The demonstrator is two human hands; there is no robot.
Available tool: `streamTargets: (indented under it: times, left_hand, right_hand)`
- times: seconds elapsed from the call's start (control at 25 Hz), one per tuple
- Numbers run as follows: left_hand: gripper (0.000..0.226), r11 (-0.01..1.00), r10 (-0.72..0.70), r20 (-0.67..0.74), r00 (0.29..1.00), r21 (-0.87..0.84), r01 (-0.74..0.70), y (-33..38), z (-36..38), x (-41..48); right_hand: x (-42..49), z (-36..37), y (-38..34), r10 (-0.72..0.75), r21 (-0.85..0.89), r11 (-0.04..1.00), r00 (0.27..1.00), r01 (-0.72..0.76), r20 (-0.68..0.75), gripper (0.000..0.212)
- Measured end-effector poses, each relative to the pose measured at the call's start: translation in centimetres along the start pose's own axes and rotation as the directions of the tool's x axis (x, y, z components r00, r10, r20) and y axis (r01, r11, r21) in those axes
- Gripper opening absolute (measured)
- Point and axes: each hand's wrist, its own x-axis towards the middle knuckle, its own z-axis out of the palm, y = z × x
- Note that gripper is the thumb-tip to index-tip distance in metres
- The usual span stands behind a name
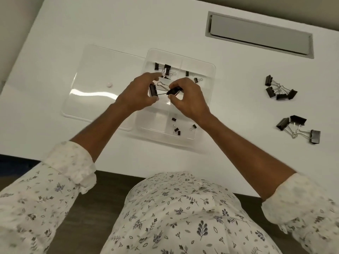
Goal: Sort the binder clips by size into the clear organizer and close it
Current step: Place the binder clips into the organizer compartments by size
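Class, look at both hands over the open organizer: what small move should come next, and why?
Probably pull the two clips apart. The left hand holds one clip, the right hand holds another clip, and their wire handles seem tangled between them above the organizer. Separated, each can drop into its size compartment.

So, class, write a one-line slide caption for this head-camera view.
Left hand and right hand each hold a binder clip above the open clear organizer; more clips wait on the white table.

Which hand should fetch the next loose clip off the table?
Right. The loose clips lie on the table on the right hand's side; the left hand would have to cross the organizer. Both hands hold clips now.
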Motion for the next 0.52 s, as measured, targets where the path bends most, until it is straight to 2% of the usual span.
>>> streamTargets:
  times: [0.08, 0.16, 0.24, 0.32, 0.52]
  left_hand:
    - [0.094, 0.999, -0.028, 0.024, 0.999, 0.015, 0.028, -0.1, -0.6, 0.3]
    - [0.094, 0.998, -0.060, 0.021, 0.998, 0.028, 0.060, -0.2, -0.9, 0.3]
    - [0.082, 0.999, -0.041, -0.021, 0.999, 0.027, 0.041, -0.6, -0.9, 0.2]
    - [0.069, 0.999, 0.021, -0.068, 0.997, 0.026, -0.019, -0.9, -0.8, 0.0]
    - [0.051, 0.997, 0.080, -0.071, 0.994, 0.027, -0.078, 0.8, 0.4, 0.4]
  right_hand:
    - [0.7, 0.9, 0.0, -0.044, -0.074, 0.996, 0.999, 0.045, 0.013, 0.024]
    - [1.0, 1.3, 0.2, -0.070, -0.131, 0.988, 0.996, 0.077, 0.060, 0.029]
    - [0.9, 1.5, 0.6, -0.105, -0.162, 0.980, 0.991, 0.117, 0.084, 0.028]
    - [0.5, 1.4, 0.9, -0.141, -0.167, 0.975, 0.989, 0.145, 0.039, 0.021]
    - [-1.3, -0.4, 2.8, -0.077, -0.148, 0.987, 0.990, 0.060, -0.114, 0.024]
